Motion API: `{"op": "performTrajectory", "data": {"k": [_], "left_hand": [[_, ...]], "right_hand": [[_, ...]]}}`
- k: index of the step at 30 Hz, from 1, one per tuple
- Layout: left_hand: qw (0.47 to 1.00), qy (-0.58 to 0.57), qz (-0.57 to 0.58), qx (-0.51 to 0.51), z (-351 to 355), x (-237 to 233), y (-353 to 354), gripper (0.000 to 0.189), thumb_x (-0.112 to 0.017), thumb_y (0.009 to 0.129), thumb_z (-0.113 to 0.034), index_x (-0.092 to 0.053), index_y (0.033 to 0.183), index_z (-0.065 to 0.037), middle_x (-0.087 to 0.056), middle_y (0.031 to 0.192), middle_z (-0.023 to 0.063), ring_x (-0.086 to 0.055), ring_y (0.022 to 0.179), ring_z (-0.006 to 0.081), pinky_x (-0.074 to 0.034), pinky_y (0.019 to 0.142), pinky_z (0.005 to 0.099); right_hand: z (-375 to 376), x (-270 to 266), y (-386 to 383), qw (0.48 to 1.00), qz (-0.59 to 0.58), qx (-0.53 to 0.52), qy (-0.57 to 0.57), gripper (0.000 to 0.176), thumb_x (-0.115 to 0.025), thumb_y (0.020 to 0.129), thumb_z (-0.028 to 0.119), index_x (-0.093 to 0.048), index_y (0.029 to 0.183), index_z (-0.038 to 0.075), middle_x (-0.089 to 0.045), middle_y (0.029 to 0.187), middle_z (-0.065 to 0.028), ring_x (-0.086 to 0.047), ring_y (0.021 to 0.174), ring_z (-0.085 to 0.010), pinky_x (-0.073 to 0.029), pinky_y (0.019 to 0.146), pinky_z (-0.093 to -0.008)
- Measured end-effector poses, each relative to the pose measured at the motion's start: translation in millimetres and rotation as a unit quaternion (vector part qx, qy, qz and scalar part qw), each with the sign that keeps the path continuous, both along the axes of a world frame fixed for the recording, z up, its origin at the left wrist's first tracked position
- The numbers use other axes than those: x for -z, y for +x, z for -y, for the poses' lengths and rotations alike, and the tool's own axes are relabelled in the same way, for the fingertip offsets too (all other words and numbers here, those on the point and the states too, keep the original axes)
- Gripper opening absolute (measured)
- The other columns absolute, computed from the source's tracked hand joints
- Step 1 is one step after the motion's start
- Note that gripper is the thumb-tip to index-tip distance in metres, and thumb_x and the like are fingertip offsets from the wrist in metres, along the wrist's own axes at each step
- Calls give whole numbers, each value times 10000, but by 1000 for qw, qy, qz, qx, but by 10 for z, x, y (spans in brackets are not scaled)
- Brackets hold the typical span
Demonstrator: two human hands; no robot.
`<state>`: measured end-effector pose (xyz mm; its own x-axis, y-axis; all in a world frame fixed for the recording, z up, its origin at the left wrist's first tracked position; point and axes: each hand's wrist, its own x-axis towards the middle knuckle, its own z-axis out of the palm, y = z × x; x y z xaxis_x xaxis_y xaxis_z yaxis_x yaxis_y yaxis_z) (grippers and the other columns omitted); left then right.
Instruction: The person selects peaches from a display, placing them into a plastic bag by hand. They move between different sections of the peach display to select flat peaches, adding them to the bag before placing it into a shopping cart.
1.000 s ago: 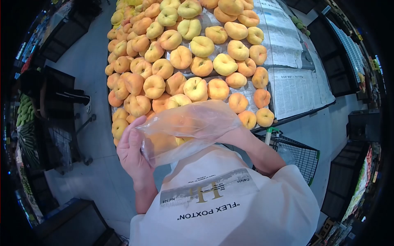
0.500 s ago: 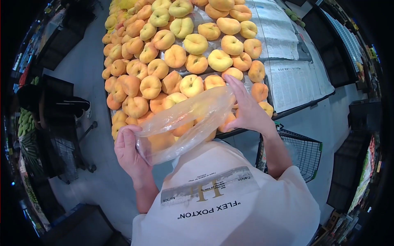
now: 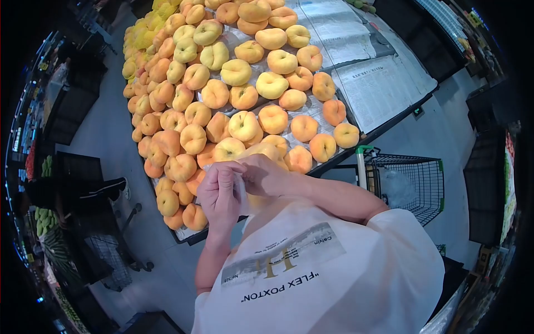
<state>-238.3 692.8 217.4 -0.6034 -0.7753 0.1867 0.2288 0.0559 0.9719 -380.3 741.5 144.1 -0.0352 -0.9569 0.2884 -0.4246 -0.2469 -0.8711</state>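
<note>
A thin clear plastic bag [image 3: 243,199] is bunched between my two hands, in front of my white shirt. My left hand [image 3: 221,189] pinches it, fingers curled and thumb uppermost. Close against it, my right hand [image 3: 266,176] is closed on the bag's upper part, with its fingertips partly hidden. Most of the bag is hard to make out against the shirt. Just beyond my hands lie many flat yellow-orange peaches [image 3: 229,149], heaped on the display stand.
Newspaper sheets [image 3: 370,89] cover the stand's right side. A wire shopping cart [image 3: 414,183] with a green-tipped handle stands to my right and holds something clear. Across the aisle at left are a person in dark clothes [image 3: 83,192] and another cart [image 3: 114,259]. Yellow netting [image 3: 146,38] lies at the far left.
My hands were wide apart, stretching the bag's mouth; now they are together and the bag is gathered between them. My right hand moved left and toward me. The view has shifted slightly.
</note>
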Motion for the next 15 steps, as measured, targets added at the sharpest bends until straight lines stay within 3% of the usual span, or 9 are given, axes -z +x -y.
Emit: {"op": "performTrajectory", "data": {"k": [2,5,6,9,10,12,14,15], "left_hand": [[999,-47,23,15,4,0,14,362,-538,1075,-290,-642,1193,37,-625,867,-6,-539,689,31,-426,621,174],[982,-169,-33,-76,39,116,34,557,-591,1040,-376,-516,1406,37,-626,1045,46,-597,884,80,-499,769,224],[989,-130,10,-65,124,223,185,845,-725,928,-472,-383,1505,42,-614,1240,132,-594,1139,216,-446,1039,383],[975,-217,18,-42,285,438,248,977,-770,853,-553,-371,1514,46,-578,1301,157,-563,1204,272,-407,1085,431],[973,-219,72,-26,314,598,336,931,-844,801,-460,-427,1470,35,-555,1324,162,-549,1227,287,-418,1074,430],[960,-216,172,34,304,856,395,845,-860,778,-356,-466,1425,18,-563,1312,156,-547,1232,276,-424,1065,421],[959,-180,207,69,303,959,401,789,-872,748,-267,-495,1385,7,-568,1304,153,-544,1237,269,-430,1056,413],[967,-146,193,76,197,799,330,774,-876,729,-230,-505,1367,3,-569,1303,153,-542,1240,266,-433,1051,410]], "right_hand": [[-41,-179,-77,999,42,3,-14,128,-693,781,69,-649,895,30,-679,800,-110,-658,734,-278,-511,673,-368],[-111,-273,-160,995,93,0,21,150,-663,816,31,-668,966,37,-702,848,-96,-673,776,-220,-519,729,-332],[-104,-260,-158,993,112,14,-22,162,-651,825,14,-669,985,36,-705,862,-93,-671,786,-205,-520,741,-325],[-89,-263,-164,981,147,53,-116,199,-626,845,-27,-669,1029,33,-713,896,-84,-666,813,-172,-521,768,-313],[-127,-317,-161,979,148,68,-121,205,-625,847,-33,-667,1036,32,-714,902,-80,-665,820,-171,-521,771,-314],[-185,-410,-185,977,152,78,-128,214,-630,848,-38,-666,1047,32,-716,917,-72,-664,837,-165,-522,776,-313],[-236,-486,-219,975,159,74,-133,222,-643,846,-35,-668,1055,33,-721,934,-63,-665,859,-155,-522,780,-308],[-263,-526,-231,975,149,86,-140,220,-646,851,-30,-670,1059,36,-724,939,-57,-665,861,-147,-523,785,-303]]}}
